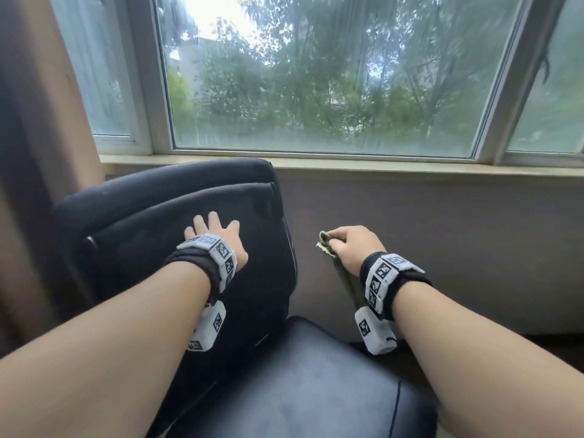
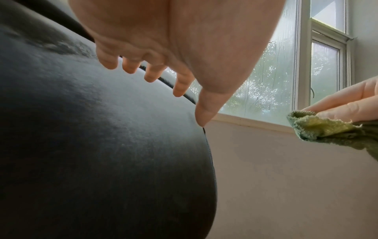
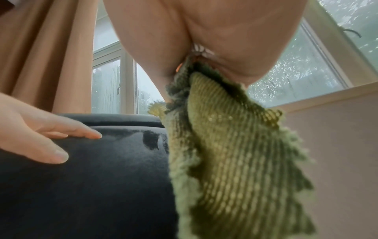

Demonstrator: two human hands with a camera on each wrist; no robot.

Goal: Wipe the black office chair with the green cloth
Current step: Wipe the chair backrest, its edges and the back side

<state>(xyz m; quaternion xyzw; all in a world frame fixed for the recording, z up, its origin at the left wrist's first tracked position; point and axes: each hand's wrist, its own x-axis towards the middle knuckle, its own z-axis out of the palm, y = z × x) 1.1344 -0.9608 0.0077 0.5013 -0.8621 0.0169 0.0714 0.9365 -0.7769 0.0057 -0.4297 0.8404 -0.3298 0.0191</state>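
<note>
The black office chair point(image 1: 132, 222) stands below the window, its backrest point(image 2: 81, 145) toward me and its seat point(image 1: 316, 374) lower right. My left hand point(image 1: 218, 237) lies flat on the backrest with spread, straight fingers point(image 2: 131, 67). My right hand point(image 1: 354, 248) is in the air right of the backrest and grips the green cloth point(image 1: 344, 279), which hangs down from the fist point(image 3: 235, 153). The cloth is clear of the chair. The same cloth point(image 2: 327, 129) shows at the right edge of the left wrist view.
A window point(image 1: 316, 74) with a pale sill point(image 1: 347, 165) runs behind the chair. A tan curtain point(image 1: 38, 121) hangs at the left. A plain wall point(image 1: 442, 248) lies below the sill, right of the chair.
</note>
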